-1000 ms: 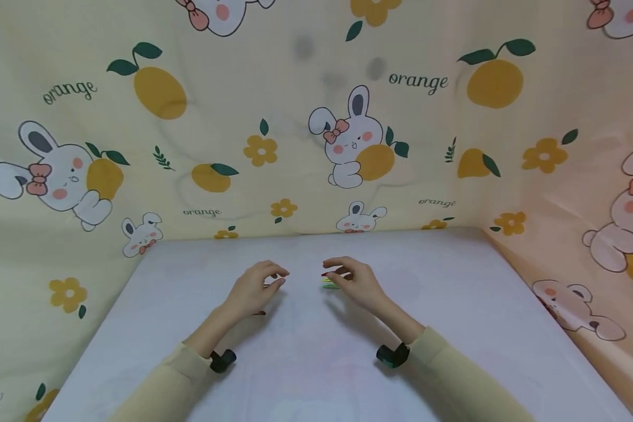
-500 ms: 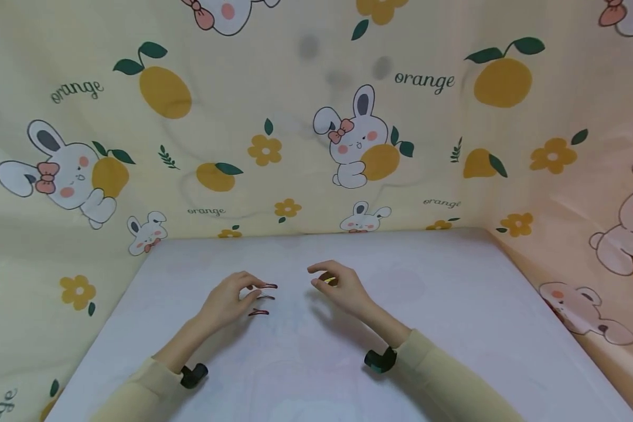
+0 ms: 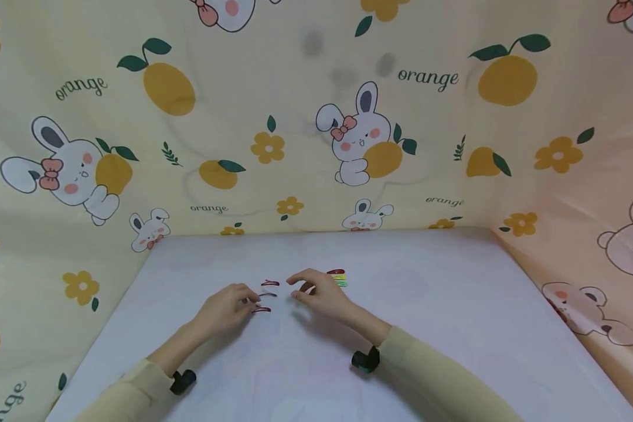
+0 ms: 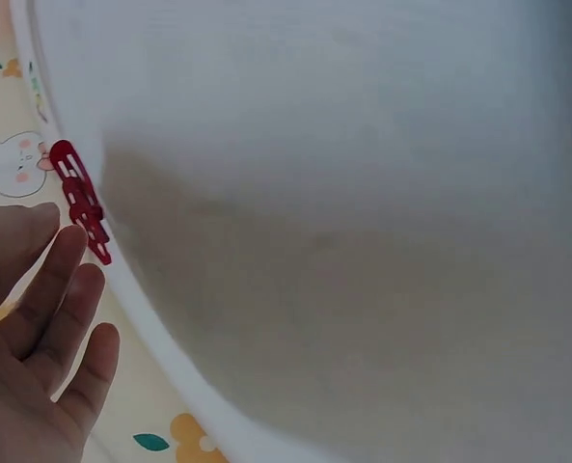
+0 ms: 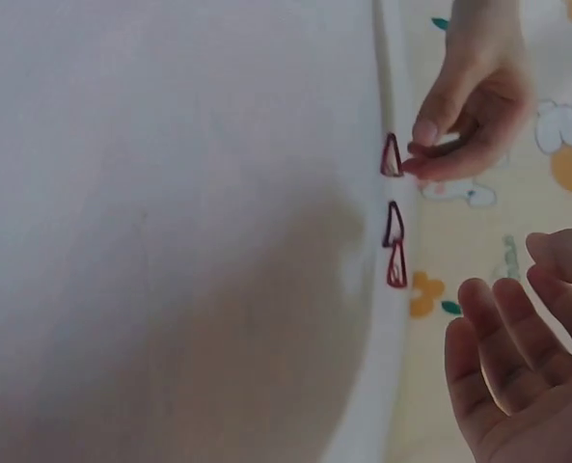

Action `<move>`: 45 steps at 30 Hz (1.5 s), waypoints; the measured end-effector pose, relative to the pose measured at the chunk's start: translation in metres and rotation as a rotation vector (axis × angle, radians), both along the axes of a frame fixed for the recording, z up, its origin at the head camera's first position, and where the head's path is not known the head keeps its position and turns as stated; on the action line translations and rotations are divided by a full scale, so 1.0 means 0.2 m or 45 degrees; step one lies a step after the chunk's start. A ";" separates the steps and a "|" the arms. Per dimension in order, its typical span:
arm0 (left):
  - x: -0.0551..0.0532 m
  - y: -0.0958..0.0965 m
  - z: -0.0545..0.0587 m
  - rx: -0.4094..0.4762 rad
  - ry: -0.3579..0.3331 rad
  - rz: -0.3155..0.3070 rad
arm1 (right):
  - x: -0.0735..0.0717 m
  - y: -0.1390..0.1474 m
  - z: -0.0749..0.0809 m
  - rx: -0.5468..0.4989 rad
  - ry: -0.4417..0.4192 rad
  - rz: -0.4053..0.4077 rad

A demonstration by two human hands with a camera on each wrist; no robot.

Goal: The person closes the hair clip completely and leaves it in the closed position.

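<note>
Hanging just left of the red clips, your left hand [image 3: 224,309] is the nearer of the two in the head view. Its fingertips sit level with the gap between the middle clip [image 3: 268,295] and the near clip [image 3: 264,309], both just to their right; the far clip [image 3: 271,283] lies a little beyond. And look at the lie of them: long axes running roughly left to right, so it's the left ends that face your fingers! Those fingers are loosely bent, with no clip visibly held; whether one brushes a clip, I can't tell. Across the gap comes your right hand [image 3: 324,293], fingers curved, thumb apart, nothing in its grasp, pointing back at the trio. Behind it on the table [image 3: 316,381], a dark red clip [image 3: 336,271], a yellow clip [image 3: 340,278] and a green clip [image 3: 341,283], their left ends masked by your right hand.

Over to the left wrist: the red clips run together in one slanting row, up and right of your thumb and index finger, the lower end right beside a fingertip. No object shows between.

Right wrist now: one clip sits right at your left fingertips, the other two nearly end to end, farther off. Your right palm shows at the lower right, fingers bent, well apart from that first clip, and nothing blocks the left side's approach.
</note>
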State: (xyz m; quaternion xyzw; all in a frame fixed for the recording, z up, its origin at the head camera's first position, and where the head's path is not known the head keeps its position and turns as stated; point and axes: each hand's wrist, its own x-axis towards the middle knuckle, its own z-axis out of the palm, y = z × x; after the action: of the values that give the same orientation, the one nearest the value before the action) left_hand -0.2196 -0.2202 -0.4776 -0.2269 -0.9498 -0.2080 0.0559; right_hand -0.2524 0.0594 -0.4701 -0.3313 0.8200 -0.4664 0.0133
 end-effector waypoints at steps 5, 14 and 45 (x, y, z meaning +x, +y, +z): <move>-0.01 -0.01 -0.01 -0.016 -0.028 -0.014 | 0.00 -0.05 -0.02 0.069 -0.018 0.079; -0.03 -0.01 -0.04 -0.035 -0.050 -0.015 | 0.01 -0.13 -0.03 0.166 -0.039 0.175; 0.01 0.03 -0.01 0.152 0.058 0.041 | 0.02 -0.28 -0.07 0.178 0.047 0.055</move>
State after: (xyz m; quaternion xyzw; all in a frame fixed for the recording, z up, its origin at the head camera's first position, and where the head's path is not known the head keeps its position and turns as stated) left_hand -0.2178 -0.2148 -0.4805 -0.2126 -0.9377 -0.2582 0.0944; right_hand -0.2493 0.0037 -0.4837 -0.3559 0.8434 -0.4013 0.0314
